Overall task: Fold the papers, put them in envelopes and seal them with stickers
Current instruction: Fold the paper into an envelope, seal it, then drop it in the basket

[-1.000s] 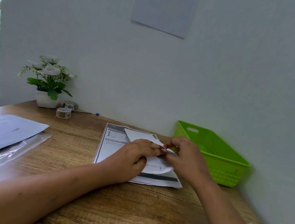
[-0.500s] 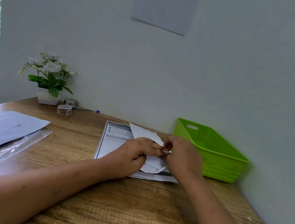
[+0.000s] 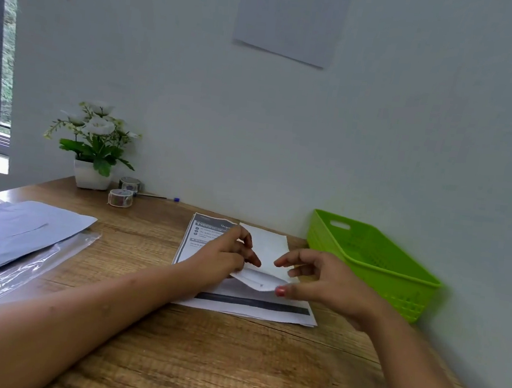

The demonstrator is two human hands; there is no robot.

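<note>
A white envelope lies on a stack of printed papers on the wooden desk, its flap edge facing me and slightly raised. My left hand holds the envelope's left side with curled fingers. My right hand hovers at the envelope's right side with its fingers loosely spread above it. Its thumb touches the front flap edge. Two sticker rolls stand at the back left.
A green plastic basket stands against the wall on the right. A pile of grey envelopes on a clear plastic sleeve lies at the left. A potted plant and a pen are at the back.
My two hands were pinched together over the middle of the envelope. They have now parted, and the right fingers have lifted off.
</note>
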